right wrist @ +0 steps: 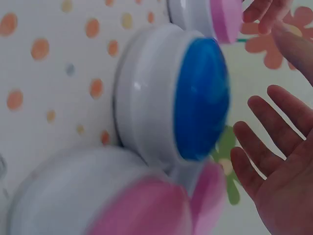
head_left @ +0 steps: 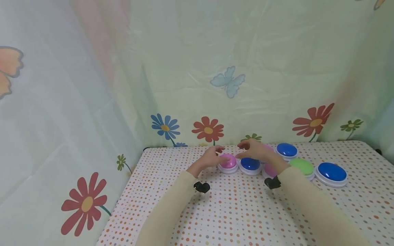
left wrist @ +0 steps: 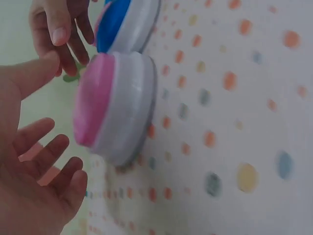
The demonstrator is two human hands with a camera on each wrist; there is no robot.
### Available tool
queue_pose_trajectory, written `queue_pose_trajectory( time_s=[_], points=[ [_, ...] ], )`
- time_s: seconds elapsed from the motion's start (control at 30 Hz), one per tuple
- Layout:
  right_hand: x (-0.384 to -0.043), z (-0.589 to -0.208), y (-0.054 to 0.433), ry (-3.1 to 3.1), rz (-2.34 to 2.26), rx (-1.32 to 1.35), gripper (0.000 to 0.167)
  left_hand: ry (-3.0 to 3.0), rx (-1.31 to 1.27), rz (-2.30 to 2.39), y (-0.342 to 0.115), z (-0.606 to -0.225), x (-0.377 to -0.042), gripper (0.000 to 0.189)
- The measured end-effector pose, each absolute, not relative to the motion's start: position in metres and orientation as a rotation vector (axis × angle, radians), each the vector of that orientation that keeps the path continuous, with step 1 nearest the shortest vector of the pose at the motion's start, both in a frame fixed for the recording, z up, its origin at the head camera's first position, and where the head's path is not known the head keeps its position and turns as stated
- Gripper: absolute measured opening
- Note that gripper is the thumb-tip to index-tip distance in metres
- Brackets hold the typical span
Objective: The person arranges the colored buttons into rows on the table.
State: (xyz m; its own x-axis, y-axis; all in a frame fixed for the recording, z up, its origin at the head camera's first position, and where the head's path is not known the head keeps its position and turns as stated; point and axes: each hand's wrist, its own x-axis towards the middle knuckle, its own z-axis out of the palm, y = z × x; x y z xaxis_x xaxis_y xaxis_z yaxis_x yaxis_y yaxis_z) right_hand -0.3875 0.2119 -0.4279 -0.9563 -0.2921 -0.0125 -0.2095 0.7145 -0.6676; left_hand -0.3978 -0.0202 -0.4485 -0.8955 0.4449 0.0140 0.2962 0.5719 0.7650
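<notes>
Hovering at the left end of the group, the left hand [head_left: 210, 157] is where I begin on my feed: its fingers are spread and loosely curved, and it has hold of nothing. Just beside it sits the left pink button [head_left: 229, 162], dome up in a white base on the dotted tablecloth [head_left: 166, 164]. The left wrist view shows me a gap between those fingers and the dome. Next along, close beside the pink one, is the front blue button [head_left: 250, 165]; whether their bases touch, I cannot tell.

Above and slightly right of it I have the right hand [head_left: 257, 150], well opened, fingers nearly straight in the right wrist view, apart from the blue dome and holding nothing. Partly hidden by that hand and forearm are the far pink button [head_left: 268, 148] and the near pink button [head_left: 270, 171]. Farther right come the back blue button [head_left: 287, 150], the green button [head_left: 302, 166] and, at the end, the right blue button [head_left: 332, 172].

I judge the step in hand to be lining both hands up over the left pair, short of contact. To my mind the next move calls for a slow, even descent, left hand to the pink button, right hand to the blue. On the left I have free cloth to work with; on the right I would watch that the forearm does not brush the near pink button.
</notes>
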Motion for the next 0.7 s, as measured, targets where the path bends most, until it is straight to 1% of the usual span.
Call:
queue_pose_trajectory(
  time_s=[0.2, 0.3, 0.4, 0.57, 0.7],
  points=[
    [-0.387, -0.404, 0.238, 2.873, -0.974, -0.360, 0.060, 2.656, 0.727, 1.170, 0.000, -0.424, -0.407, 0.050],
    [-0.389, -0.395, 0.254, 2.892, -0.952, -0.350, 0.058, 2.682, 0.777, 1.105, 0.012, -0.408, -0.411, 0.046],
    [-0.388, -0.392, 0.268, 2.883, -0.960, -0.348, 0.061, 2.689, 0.808, 1.061, 0.024, -0.399, -0.414, 0.046],
    [-0.380, -0.390, 0.289, 2.865, -0.973, -0.330, 0.065, 2.663, 0.849, 0.997, 0.046, -0.396, -0.419, 0.050],
    [-0.377, -0.390, 0.303, 2.835, -0.972, -0.245, 0.066, 2.640, 0.840, 0.985, 0.066, -0.395, -0.421, 0.052]
  ],
)
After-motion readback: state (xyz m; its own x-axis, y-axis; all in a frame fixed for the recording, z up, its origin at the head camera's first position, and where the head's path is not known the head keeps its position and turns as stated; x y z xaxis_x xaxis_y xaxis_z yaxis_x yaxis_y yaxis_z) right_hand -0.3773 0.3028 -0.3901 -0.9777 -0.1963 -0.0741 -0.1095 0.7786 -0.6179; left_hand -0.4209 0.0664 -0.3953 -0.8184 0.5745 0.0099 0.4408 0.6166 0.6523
